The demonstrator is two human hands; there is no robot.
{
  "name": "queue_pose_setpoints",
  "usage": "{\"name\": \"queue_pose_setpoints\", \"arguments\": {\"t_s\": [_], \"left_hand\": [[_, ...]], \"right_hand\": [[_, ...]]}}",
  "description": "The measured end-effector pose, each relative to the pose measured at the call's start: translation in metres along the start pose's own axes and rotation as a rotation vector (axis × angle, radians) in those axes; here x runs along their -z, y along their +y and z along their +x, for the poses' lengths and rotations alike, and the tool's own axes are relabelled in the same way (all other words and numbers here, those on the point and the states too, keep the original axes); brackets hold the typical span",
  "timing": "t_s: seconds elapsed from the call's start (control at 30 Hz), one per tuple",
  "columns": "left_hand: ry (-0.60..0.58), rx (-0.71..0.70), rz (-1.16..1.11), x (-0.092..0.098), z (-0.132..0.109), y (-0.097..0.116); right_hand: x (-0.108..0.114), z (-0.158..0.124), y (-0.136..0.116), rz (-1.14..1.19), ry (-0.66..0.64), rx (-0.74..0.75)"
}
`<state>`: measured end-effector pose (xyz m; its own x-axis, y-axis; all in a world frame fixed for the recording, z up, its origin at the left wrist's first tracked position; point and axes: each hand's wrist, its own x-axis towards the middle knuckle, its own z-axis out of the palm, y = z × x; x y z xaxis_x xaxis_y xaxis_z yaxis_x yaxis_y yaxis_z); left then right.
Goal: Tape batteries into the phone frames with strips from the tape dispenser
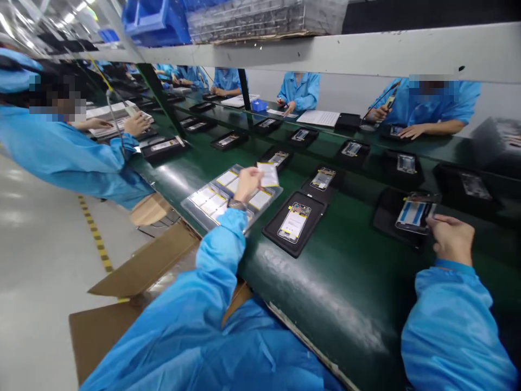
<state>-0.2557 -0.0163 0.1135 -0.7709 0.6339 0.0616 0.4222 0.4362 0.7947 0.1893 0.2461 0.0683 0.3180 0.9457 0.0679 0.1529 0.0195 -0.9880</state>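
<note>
My left hand is raised over a clear plastic tray and pinches a white, yellow-edged rectangular pack, probably a phone battery. Several similar packs lie in the tray, partly hidden by my hand and sleeve. My right hand grips the edge of an open phone housing, which is tilted above a black tray. Nearer the middle, another phone housing lies in its own black tray.
A green conveyor belt runs along the bench, carrying several black trays with phone housings. Co-workers in blue smocks sit along it, and one at left reaches over papers. A shelf with blue bins runs overhead. Cardboard sheets lie below the near edge.
</note>
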Motion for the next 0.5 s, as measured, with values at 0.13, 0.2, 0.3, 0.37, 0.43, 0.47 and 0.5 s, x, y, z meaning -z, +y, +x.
{"name": "queue_pose_setpoints", "arguments": {"t_s": [0.13,0.2,0.3,0.37,0.43,0.47,0.5], "left_hand": [[-0.333,-0.078,-0.444,-0.089,-0.060,0.033],[-0.494,-0.098,-0.567,-0.125,-0.088,0.047],[-0.655,-0.080,-0.639,-0.157,-0.119,0.057],[-0.725,-0.045,-0.656,-0.168,-0.130,0.058],[-0.778,-0.020,-0.659,-0.174,-0.137,0.055],[-0.804,-0.015,-0.657,-0.175,-0.140,0.054],[-0.827,-0.014,-0.652,-0.175,-0.143,0.052]], "right_hand": [[0.005,-0.065,-0.014,0.149,-0.065,-0.246],[0.014,-0.104,-0.007,0.205,-0.204,-0.266],[0.030,-0.155,0.012,0.250,-0.362,-0.296],[0.039,-0.180,0.025,0.259,-0.413,-0.338],[0.046,-0.197,0.034,0.276,-0.473,-0.368],[0.049,-0.203,0.037,0.289,-0.506,-0.379],[0.051,-0.207,0.039,0.301,-0.531,-0.388]]}}
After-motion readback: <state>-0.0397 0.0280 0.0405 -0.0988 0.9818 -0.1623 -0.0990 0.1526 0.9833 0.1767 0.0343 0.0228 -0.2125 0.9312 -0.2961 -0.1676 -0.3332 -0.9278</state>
